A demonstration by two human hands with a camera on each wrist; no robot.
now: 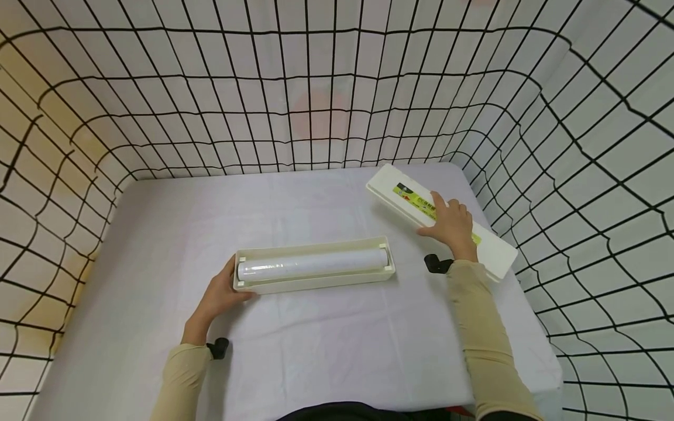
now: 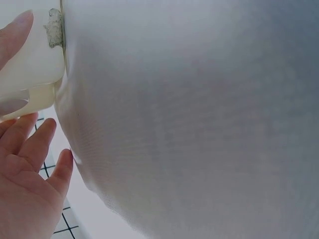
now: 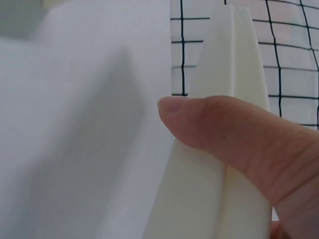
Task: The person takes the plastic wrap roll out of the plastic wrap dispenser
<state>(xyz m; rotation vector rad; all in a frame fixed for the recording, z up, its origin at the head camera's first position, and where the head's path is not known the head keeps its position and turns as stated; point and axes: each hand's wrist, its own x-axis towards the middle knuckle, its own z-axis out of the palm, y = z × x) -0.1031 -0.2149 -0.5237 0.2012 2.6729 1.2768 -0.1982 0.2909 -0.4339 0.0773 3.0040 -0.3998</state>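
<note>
A long white plastic box [image 1: 321, 286] lies on the table with its top off, a roll of cling film [image 1: 313, 265] inside it. My left hand [image 1: 220, 295] grips the box's left end, thumb along the near side. In the left wrist view the thumb and fingers meet the box corner [image 2: 37, 72], and a rough grey patch shows on its side. To the right, my right hand [image 1: 454, 227] holds the white lid [image 1: 496, 252] across its middle, partly covering a green printed label [image 1: 413, 200]. The right wrist view shows the thumb [image 3: 199, 119] pressed over the lid's edge.
A white cloth covers the table [image 1: 326, 351]. Black wire mesh [image 1: 310, 93] stands along the back and both sides, with the lid's right end close to the right-hand mesh. Dark cameras [image 1: 436, 264] are strapped at the wrists.
</note>
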